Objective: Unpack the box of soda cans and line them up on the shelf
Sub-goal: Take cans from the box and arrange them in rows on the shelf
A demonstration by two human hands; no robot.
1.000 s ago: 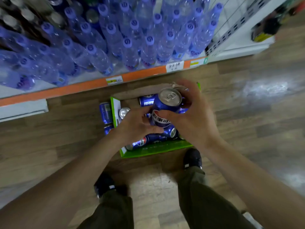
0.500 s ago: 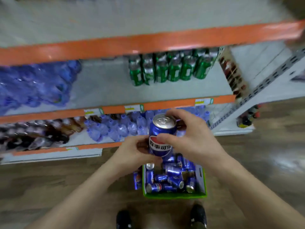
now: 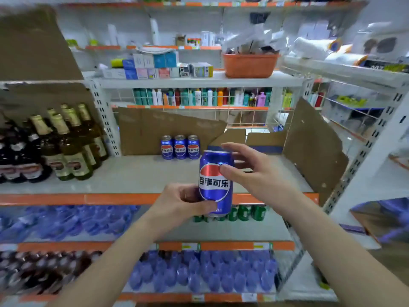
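I hold a blue soda can (image 3: 215,182) upright in front of the grey shelf (image 3: 137,173). My left hand (image 3: 184,201) grips its lower part, fingers curled round it. My right hand (image 3: 247,171) pinches the upper part, thumb on the front and fingers behind the rim. Three matching blue cans (image 3: 180,147) stand in a row at the back of the shelf, against brown cardboard (image 3: 163,129). The box of cans is out of view.
Dark and gold-capped bottles (image 3: 59,147) crowd the shelf's left end. A cardboard sheet (image 3: 314,147) leans at its right end. Green cans (image 3: 243,212) and blue water bottles (image 3: 199,273) fill the shelves below. An orange basket (image 3: 250,65) sits higher up.
The can has been lifted from above the box on the floor to shelf height, and my view has swung up from the floor to the shelves. Both hands kept hold of it.
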